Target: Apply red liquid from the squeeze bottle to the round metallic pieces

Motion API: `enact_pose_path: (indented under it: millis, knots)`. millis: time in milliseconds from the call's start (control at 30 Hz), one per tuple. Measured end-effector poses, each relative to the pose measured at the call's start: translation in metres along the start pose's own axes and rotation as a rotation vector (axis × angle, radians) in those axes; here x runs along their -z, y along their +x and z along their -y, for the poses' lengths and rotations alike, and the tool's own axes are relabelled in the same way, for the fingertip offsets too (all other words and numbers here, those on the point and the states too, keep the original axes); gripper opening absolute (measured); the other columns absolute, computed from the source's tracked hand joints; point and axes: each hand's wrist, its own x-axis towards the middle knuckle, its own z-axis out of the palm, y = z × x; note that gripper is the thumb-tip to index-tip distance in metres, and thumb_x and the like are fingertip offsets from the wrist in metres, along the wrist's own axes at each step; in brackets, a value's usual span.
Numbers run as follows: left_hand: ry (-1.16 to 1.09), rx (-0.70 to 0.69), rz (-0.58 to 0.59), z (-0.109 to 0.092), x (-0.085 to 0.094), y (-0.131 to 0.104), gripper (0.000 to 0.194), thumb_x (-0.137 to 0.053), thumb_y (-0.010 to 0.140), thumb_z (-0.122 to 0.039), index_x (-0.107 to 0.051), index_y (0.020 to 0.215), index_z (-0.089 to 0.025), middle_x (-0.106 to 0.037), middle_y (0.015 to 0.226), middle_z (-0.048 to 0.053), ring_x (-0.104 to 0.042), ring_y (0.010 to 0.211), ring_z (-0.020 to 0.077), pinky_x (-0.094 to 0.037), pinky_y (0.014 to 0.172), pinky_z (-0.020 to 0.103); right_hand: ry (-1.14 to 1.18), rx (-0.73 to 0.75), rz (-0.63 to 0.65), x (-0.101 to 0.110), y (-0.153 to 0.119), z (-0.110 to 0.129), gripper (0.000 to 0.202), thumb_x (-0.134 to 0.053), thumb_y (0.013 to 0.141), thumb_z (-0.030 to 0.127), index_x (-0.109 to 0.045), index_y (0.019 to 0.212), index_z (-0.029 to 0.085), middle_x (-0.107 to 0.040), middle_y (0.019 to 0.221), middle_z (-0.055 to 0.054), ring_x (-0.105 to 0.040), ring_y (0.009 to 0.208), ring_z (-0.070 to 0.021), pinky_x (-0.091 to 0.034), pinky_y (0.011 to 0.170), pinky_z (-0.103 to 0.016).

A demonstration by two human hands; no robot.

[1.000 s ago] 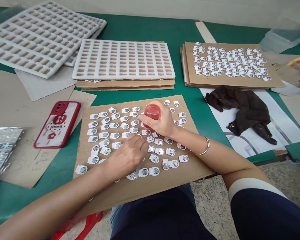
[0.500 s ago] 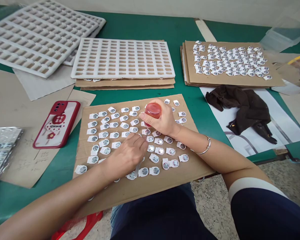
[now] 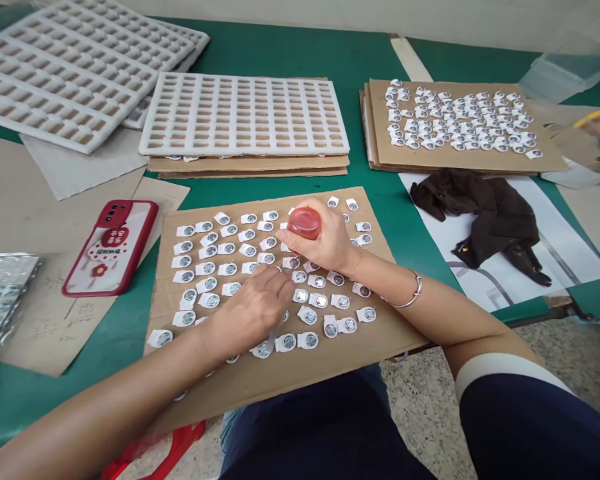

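My right hand [image 3: 333, 241] is closed round a squeeze bottle of red see-through material [image 3: 304, 223], tipped over the middle of a cardboard sheet [image 3: 330, 363]. My left hand [image 3: 263, 300] is closed just in front of it, fingertips low over the sheet. A thin pale strip [image 3: 274, 339] sticks out from under that fist towards me; its other end is hidden. Rows of small white tabs, each bearing a round silvery disc [image 3: 308, 339], lie on the sheet around both hands. The bottle's tip and the spot beneath it are hidden by my hands.
White grid trays [image 3: 245, 115] sit at the back, one on cardboard. Another cardboard sheet [image 3: 455, 157] with similar tabs lies back right, behind a dark brown cloth [image 3: 500, 220]. A red-cased phone [image 3: 111, 248] and a clear plastic bag [image 3: 5, 293] lie on the left.
The left hand has shifted very slightly left, and the whole view has moved a little. Both hands keep their grip.
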Motion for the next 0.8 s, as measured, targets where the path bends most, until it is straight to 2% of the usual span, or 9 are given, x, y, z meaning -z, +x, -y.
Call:
enact_pose_path:
  millis: [333, 533, 800]
  knots:
    - [-0.028, 0.010, 0.008, 0.001, 0.000, 0.000, 0.019, -0.040, 0.081, -0.001, -0.058, 0.079, -0.008, -0.058, 0.075, 0.011, -0.052, 0.075, 0.0209, -0.047, 0.068, 0.038, -0.038, 0.022, 0.033, 0.002, -0.002, 0.003, 0.030, -0.065, 0.070, 0.045, -0.051, 0.079, 0.021, -0.060, 0.072, 0.002, -0.055, 0.064, -0.0112, -0.045, 0.060, -0.027]
    - [-0.103, 0.071, 0.023, 0.004, -0.001, -0.002, 0.017, -0.042, 0.077, -0.001, -0.056, 0.076, -0.010, -0.057, 0.074, 0.009, -0.053, 0.075, 0.0200, -0.046, 0.070, 0.036, -0.016, 0.066, 0.067, 0.001, -0.002, 0.004, 0.032, -0.066, 0.069, 0.045, -0.050, 0.080, 0.020, -0.062, 0.072, 0.001, -0.055, 0.064, -0.0118, -0.045, 0.061, -0.028]
    - [-0.380, 0.151, 0.021, 0.026, 0.020, 0.013, 0.015, -0.044, 0.080, -0.009, -0.059, 0.078, -0.012, -0.061, 0.074, 0.006, -0.055, 0.068, 0.0162, -0.045, 0.062, 0.030, -0.012, 0.043, 0.135, -0.001, -0.001, 0.009, 0.033, -0.062, 0.071, 0.050, -0.050, 0.080, 0.020, -0.063, 0.079, -0.001, -0.056, 0.070, -0.0135, -0.046, 0.067, -0.030]
